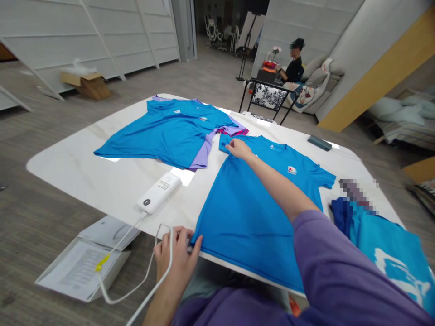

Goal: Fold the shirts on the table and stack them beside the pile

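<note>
1. Pinched narrow, our right hand (239, 148) holds the left-side sleeve edge of a bright-blue, short-sleeved T-shirt of thin, smooth fabric (251, 213); cloth between the fingertips is mostly hidden.
2. Our left hand (176, 251) is half curled at the near-left hem corner, thumb against the cloth. We cannot tell whether that corner is gripped or merely touched.
3. Location: the T-shirt lies spread on a white, faintly veined, round-cornered table (81, 183), collar away from us, hem along the near edge, the small badge with a red star (291, 170) facing up.
4. Step in hand, our judgement: managing the garment's left side from sleeve to hem. No fold shows across its body.
5. Next move, our judgement: it calls for a sure pinch at both points and even tension between the hands, so the side does not bunch.
6. Caution: a thin white cable (110, 302) loops over our left wrist and could drag; a white, rounded-corner power bank (159, 192) lies nearby.
7. Alongside: a second bright-blue T-shirt (156, 133) lies over lavender cloth (204, 151), left of ours.
</note>
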`<state>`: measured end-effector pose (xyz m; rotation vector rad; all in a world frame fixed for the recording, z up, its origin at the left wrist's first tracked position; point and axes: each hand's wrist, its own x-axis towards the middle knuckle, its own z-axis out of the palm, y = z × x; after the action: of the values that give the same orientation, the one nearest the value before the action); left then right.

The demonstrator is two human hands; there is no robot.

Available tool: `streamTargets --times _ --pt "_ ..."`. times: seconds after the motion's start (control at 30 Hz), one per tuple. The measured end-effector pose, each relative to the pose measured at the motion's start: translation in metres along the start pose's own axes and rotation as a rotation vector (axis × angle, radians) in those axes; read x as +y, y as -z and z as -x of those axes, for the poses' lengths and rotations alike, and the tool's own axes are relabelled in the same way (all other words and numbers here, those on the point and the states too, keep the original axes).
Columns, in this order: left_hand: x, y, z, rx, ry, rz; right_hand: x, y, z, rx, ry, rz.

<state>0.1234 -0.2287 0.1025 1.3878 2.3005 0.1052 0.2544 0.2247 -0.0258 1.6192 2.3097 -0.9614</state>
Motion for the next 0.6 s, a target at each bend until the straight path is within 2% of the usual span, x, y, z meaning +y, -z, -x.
streamTargets --times 0.1,0.23,0.43,0.5,0.6 --pt "0.000 -0.005 -0.001 -0.001 -0.030 0.124 -0.023 -0.018 -0.055 0.008 -0.129 0.047" --pt "0.001 -0.013 -0.003 0.012 -0.004 0.246 -0.033 -0.031 -0.086 -0.053 -0.162 0.122" --pt "0.005 -0.015 -0.010 -0.018 -0.094 0.584 -0.030 -0.030 -0.094 -0.075 -0.100 0.086" --pt "0.015 -0.009 -0.011 -0.017 -0.108 0.673 -0.020 -0.020 -0.090 -0.025 -0.079 0.014" --pt "0.038 0.002 -0.012 -0.016 -0.196 0.734 0.008 0.007 -0.075 0.111 -0.075 -0.175"
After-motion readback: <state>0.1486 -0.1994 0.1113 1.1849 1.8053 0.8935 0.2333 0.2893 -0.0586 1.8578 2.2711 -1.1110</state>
